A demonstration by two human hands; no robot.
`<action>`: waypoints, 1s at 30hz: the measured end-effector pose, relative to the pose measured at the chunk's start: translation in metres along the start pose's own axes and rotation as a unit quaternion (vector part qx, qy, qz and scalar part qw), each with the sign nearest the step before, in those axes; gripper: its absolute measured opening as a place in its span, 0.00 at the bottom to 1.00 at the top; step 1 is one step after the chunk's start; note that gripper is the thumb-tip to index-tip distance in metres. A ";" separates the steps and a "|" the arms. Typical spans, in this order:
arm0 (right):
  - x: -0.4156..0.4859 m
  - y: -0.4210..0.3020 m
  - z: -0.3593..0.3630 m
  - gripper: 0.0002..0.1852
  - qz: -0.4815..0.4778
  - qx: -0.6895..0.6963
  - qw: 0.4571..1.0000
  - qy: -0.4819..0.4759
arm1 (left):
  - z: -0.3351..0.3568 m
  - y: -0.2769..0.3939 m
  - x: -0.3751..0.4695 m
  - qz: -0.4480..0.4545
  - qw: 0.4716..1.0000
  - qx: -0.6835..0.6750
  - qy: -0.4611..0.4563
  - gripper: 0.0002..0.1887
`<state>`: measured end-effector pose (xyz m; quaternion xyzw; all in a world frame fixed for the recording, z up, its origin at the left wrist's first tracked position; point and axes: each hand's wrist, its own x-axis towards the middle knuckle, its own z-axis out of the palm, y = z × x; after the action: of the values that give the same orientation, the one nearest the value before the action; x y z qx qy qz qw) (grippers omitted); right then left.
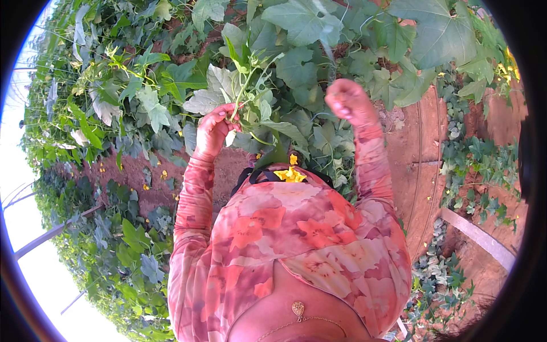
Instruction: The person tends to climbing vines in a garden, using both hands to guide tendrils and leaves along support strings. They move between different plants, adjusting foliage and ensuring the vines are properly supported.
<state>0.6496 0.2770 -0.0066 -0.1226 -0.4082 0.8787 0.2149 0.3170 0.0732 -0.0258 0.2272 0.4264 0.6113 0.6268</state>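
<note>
My left hand (219, 128) pinches a green vine stem (242, 92) between thumb and fingers; young leaves, tendrils and a growing tip rise from it. A pale leaf underside (213, 92) lies just beyond those fingers. To the right, my right hand (348, 100) is raised with its fingers curled together, slightly blurred. A thin whitish translucent strand or strip (327, 47) runs upward from near its fingertips; whether the fingers grip it is not clear. Yellow blossoms (290, 174) show at my waist, by a dark strap.
Broad-leaved vines (299, 72) fill the area ahead, with more foliage (141, 239) at the left. Reddish soil (421, 128) with thin dark lines, perhaps hoses, runs along the right. A pale curved beam or post (478, 237) stands at the lower right, and a grey pole (55, 231) at the left.
</note>
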 end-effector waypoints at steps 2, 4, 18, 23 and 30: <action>0.021 0.027 0.031 0.07 0.096 -0.072 0.993 0.011 | 0.010 0.003 -0.001 0.002 0.999 0.031 0.009 0.23; 0.039 0.059 0.046 0.08 0.122 -0.048 0.990 -0.056 | 0.019 0.007 -0.002 0.019 0.993 0.119 0.003 0.22; 0.065 0.089 0.073 0.12 -0.071 -0.556 0.827 0.055 | 0.049 0.003 -0.007 0.176 0.931 0.318 0.046 0.06; 0.065 0.077 0.059 0.07 -0.281 -0.674 0.673 0.114 | 0.053 0.002 -0.013 0.192 0.922 0.329 0.070 0.09; 0.082 0.064 0.103 0.06 -0.170 -0.395 0.895 0.118 | 0.051 0.009 -0.015 0.176 0.919 0.352 0.026 0.08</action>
<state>0.5199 0.2110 0.0066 -0.2292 -0.7079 0.5744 0.3411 0.3551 0.0718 0.0121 0.4884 0.5837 0.5278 0.3773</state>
